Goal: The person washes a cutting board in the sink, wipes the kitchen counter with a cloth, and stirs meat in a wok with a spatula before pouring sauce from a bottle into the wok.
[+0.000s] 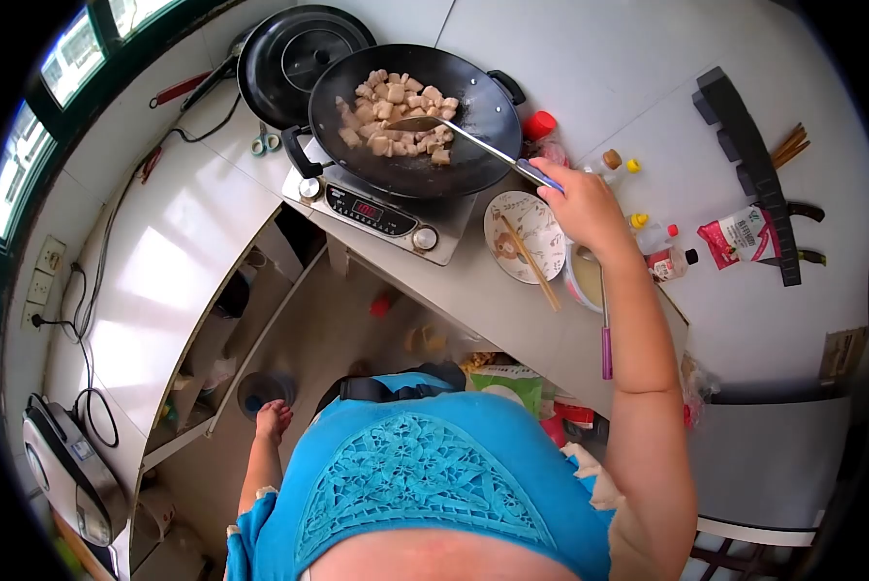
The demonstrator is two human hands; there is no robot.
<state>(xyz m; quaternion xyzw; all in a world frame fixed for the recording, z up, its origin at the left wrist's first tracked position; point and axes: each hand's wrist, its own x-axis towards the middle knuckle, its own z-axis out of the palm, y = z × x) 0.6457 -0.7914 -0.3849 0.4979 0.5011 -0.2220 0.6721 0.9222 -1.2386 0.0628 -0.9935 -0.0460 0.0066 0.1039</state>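
My right hand (582,208) is closed round the handle of a metal spatula (488,146), whose blade rests among chunks of pale, cooked-looking meat (396,97). The meat lies in a black wok (357,169) on an induction cooker (386,215) with a lit red display. Low at my side hangs my left hand (274,418), its fingers curled; whether it holds anything is too small to tell. Below my right hand, a patterned plate (504,215) bears wooden chopsticks (531,259). Partly behind my right forearm is a bowl (578,281) with a purple-handled utensil (606,351).
A black lid (289,60) leans behind the wok's left side, near scissors (265,141). Bottles (659,235), a pink-and-white packet (742,235) and a black knife rack (759,174) stand to the right. A rice cooker (71,465) is at the far left.
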